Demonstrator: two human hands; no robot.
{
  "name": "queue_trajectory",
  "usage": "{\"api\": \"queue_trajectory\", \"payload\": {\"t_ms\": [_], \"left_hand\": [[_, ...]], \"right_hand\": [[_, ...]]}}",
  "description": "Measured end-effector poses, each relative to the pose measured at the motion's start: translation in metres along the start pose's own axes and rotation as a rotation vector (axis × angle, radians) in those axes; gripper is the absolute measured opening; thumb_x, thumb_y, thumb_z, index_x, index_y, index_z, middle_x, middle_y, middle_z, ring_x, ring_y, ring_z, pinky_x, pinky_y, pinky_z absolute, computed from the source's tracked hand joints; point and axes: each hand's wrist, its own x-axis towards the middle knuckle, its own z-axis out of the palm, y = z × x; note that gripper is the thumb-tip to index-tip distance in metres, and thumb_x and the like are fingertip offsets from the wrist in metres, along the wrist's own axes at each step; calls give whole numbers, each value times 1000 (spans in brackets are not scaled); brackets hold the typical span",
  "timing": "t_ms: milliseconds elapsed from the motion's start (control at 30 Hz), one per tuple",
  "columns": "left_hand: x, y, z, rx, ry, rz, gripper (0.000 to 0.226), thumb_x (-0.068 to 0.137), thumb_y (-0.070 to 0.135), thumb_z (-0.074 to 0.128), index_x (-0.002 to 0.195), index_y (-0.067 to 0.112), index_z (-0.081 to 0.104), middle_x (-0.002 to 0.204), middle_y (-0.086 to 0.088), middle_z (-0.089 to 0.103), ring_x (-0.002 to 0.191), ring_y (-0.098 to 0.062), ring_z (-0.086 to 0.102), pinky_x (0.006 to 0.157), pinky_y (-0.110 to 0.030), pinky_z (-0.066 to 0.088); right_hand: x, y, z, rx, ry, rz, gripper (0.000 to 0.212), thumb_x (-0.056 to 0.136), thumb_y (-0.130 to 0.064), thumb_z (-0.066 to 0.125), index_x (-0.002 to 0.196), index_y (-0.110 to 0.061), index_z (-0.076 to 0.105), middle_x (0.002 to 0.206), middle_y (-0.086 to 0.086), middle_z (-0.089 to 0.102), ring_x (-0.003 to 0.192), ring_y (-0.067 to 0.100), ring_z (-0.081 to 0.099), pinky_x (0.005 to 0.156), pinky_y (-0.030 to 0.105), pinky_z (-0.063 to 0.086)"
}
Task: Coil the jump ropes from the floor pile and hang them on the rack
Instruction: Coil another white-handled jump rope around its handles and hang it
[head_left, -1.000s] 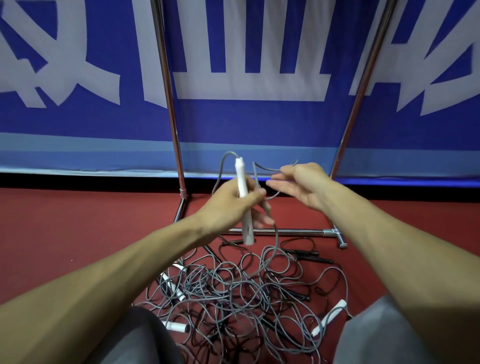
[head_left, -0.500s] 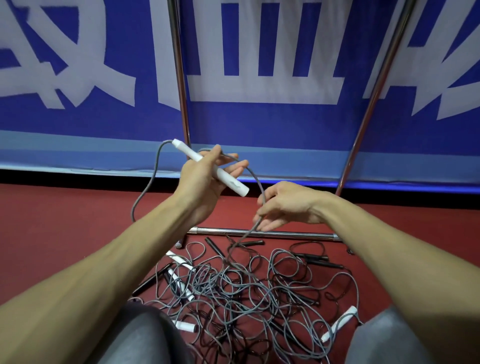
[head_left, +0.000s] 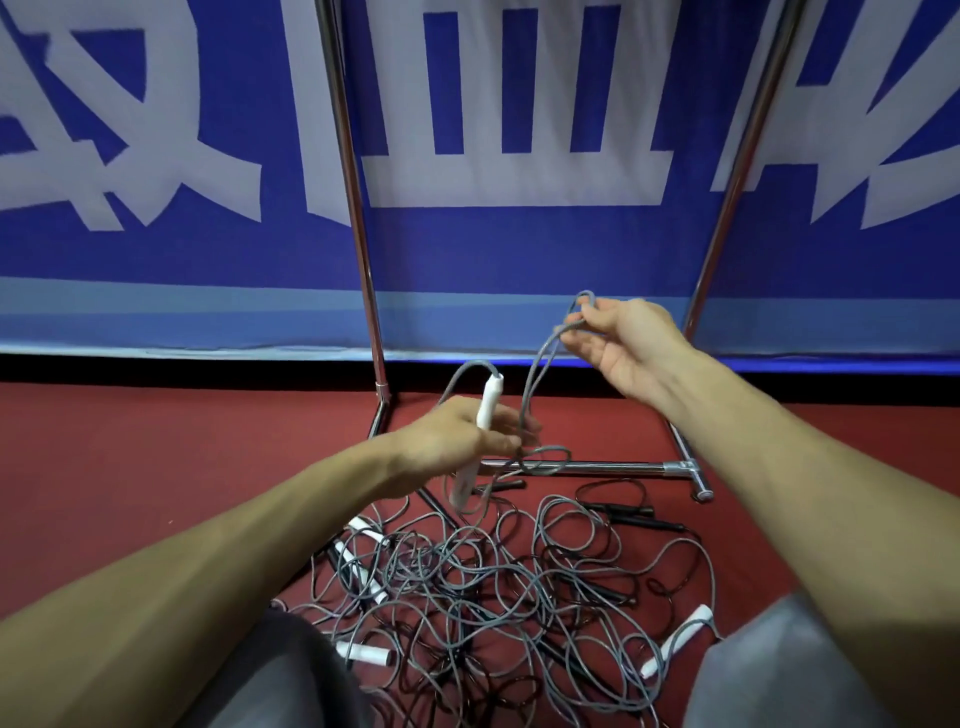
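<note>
L hand (head_left: 457, 441), centre of frame, was wrapped round a white handle (head_left: 488, 402), held near upright w/ its top tipped slightly to the right. Grey cord (head_left: 538, 364) left the handle's top, arced left & dropped behind the hand. R hand (head_left: 628, 343), higher & right of centre, pinched a bend of the same cord btwn thumb & fingertips, other fingers loosely spread. From that pinch two strands ran down-left to the L hand's fingers; a small loop hung just right of them, in front of the base bar (head_left: 623, 467).

Pile (head_left: 493, 587) lay lower centre on the red floor (head_left: 156, 467), btwn the person's knees (head_left: 280, 670) & just on the near side of the bar: tangled grey & dark cords, several white handles at its left & right edges, black handles (head_left: 628, 512) at its upper right.

Rack (head_left: 356, 208): two chrome posts rose from centre to the top edge, nothing on the parts in view. Blue banner (head_left: 493, 249) w/ big white lettering filled the upper half behind it.
</note>
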Motion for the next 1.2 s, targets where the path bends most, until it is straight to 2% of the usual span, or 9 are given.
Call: {"api": "queue_trajectory", "payload": {"t_ms": [100, 233, 400, 500, 600, 767, 967, 1100, 1200], "left_hand": [[-2, 1, 4, 48, -65, 52, 21, 95, 10, 59, 113, 19, 66, 111, -6, 72, 106, -16, 67, 96, -25, 49], [0, 3, 9, -15, 3, 156, 7, 95, 6, 58, 98, 8, 64, 97, -19, 71, 90, -24, 69, 84, -29, 54], [4, 10, 6, -229, 210, 200, 5, 94, 6, 58, 93, 9, 62, 89, -12, 66, 78, -22, 70, 77, -32, 57], [5, 14, 0, -329, 345, 223, 6, 93, 7, 60, 88, 10, 62, 76, -3, 64, 66, -15, 64, 71, -31, 55], [5, 16, -9, -187, 465, 297, 10, 91, 2, 61, 82, 6, 62, 68, 7, 64, 60, -3, 58, 56, -15, 45], [5, 15, -21, -190, 550, 307, 17, 91, 5, 62, 75, 10, 60, 66, 13, 65, 71, -5, 63, 74, -19, 49], [1, 15, -23, -161, 567, 251, 24, 96, 11, 57, 73, 13, 57, 65, 14, 57, 61, 6, 53, 65, -10, 40], [1, 14, -27, -191, 593, 206, 33, 98, 12, 54, 66, 14, 51, 77, 0, 49, 73, -11, 43, 67, -22, 34], [-1, 15, -28, -225, 575, 169, 27, 98, 19, 55, 73, 10, 54, 78, 1, 51, 72, -13, 43, 66, -25, 35]], "right_hand": [[2, -1, -8, 80, 103, -35, 19, 98, 4, 44, 81, 0, 49, 76, 15, 56, 43, 19, 65, 46, 24, 54], [3, 3, -10, 90, 156, -7, 5, 98, 3, 46, 93, 5, 48, 80, 20, 57, 45, 23, 66, 47, 29, 57], [-2, 9, -8, -352, -11, 118, 32, 104, -30, 40, 114, -2, 52, 92, 16, 66, 72, 29, 68, 64, 36, 59], [-5, 18, -1, -640, -129, 159, 27, 103, -15, 36, 118, -7, 57, 88, 9, 70, 74, 20, 68, 68, 28, 53], [-8, 30, 4, -790, -279, 210, 40, 90, 6, 34, 107, -15, 63, 86, 2, 69, 78, 14, 66, 80, 30, 46], [-11, 41, 9, -705, -492, 303, 61, 85, 21, 36, 127, -18, 56, 127, 3, 61, 114, 20, 60, 92, 34, 50], [-11, 39, 13, -570, -406, 192, 33, 88, 6, 59, 114, -15, 63, 126, 6, 63, 120, 20, 58, 86, 32, 53], [-12, 40, 7, -622, -347, 168, 13, 91, -8, 64, 102, -14, 62, 111, 5, 64, 118, 23, 60, 90, 35, 54], [-10, 41, 4, -687, -296, 109, 9, 88, -20, 69, 88, -18, 59, 118, 1, 63, 118, 16, 58, 99, 38, 50]]}}
